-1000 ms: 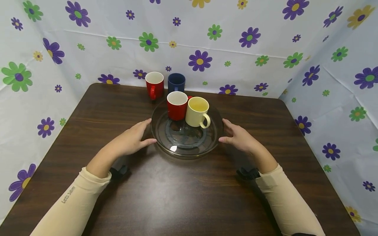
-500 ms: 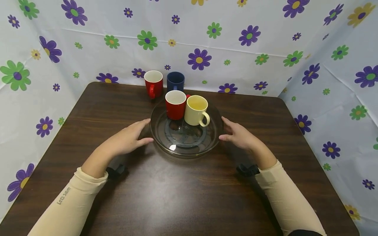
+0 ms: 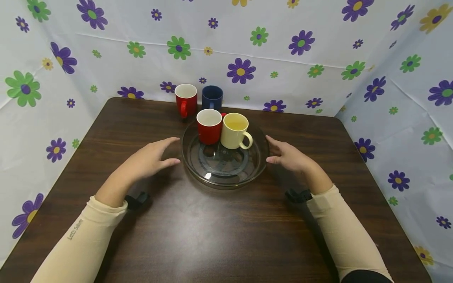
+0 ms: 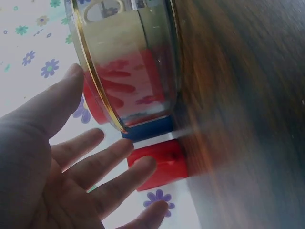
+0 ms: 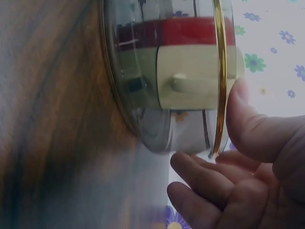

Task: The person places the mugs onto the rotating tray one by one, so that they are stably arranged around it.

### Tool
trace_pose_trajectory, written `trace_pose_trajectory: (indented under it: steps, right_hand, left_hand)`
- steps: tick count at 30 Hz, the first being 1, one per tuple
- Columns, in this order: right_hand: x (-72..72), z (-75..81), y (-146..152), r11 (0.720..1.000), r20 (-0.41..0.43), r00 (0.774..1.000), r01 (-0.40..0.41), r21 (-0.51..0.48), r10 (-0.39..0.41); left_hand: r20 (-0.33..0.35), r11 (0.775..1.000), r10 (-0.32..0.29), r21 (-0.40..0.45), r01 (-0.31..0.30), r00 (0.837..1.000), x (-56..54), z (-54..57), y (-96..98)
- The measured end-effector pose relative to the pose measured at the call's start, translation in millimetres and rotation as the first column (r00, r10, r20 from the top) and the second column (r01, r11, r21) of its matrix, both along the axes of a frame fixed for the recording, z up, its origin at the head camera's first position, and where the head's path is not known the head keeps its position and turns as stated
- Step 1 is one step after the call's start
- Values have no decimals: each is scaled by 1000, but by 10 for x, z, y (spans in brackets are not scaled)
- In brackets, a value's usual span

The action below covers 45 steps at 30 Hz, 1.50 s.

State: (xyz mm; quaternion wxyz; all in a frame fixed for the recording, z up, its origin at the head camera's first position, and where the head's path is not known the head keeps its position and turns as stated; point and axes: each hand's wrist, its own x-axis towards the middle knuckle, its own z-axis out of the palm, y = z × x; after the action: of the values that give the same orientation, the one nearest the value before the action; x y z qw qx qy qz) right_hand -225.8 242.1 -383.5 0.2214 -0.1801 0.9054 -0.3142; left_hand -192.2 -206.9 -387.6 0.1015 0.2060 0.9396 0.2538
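Observation:
A round, see-through smoked tray (image 3: pixel 219 181) with a raised rim stands on the dark wooden table. Toward its back, a red mug (image 3: pixel 209 131) and a pale yellow mug (image 3: pixel 231 137) stand upright side by side, the yellow handle pointing right. My left hand (image 3: pixel 150 159) is spread just left of the tray, thumb and fingers apart, with a small gap to the rim. On the other side, my right hand (image 3: pixel 291 158) curves loosely around the tray's edge, its thumb right at the rim (image 5: pixel 220 86) in the right wrist view. Neither hand grips anything.
Behind the tray, another red mug (image 3: pixel 186 100) and a dark blue mug (image 3: pixel 212 97) stand near the table's back edge. A white curtain (image 3: pixel 276 51) printed with flowers surrounds the table (image 3: pixel 219 243) at the back and sides.
My left hand has drawn slightly leftward and away from the rim, its thumb now clear. The right hand has shifted a little back. The mugs on the tray sit marginally further left.

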Motion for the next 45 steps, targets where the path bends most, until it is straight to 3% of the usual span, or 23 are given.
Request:
trace_pose_trajectory:
  steps: [5,17,21,29,37,45]
  right_hand:
    - [-72,-22,51,1000,29,999,-21,-4,21]
    - [-238,-60,107,998,55,996,-62,-34,64]
    - [-282,-75,112,997,85,995,-54,-58,59]
    - [-330,-71,105,996,42,996,-73,-49,75]
    - [-284,-93,123,998,34,998,-45,-45,46]
    - [-119,-68,121,1000,-30,999,-26,7,27]
  left_hand:
    - [9,999,25,-22,-25,1000,-51,-28,-26]
    - [11,1000,-8,13,8,1000,-222,-135,-34]
    - [-1,1000,-9,17,9,1000,-232,-129,15]
    - [-52,998,-55,-7,54,997,-220,-193,88]
    - [-81,998,-68,-13,68,994,-212,-197,117]
    - [-68,998,-55,-13,54,996,-198,-191,111]
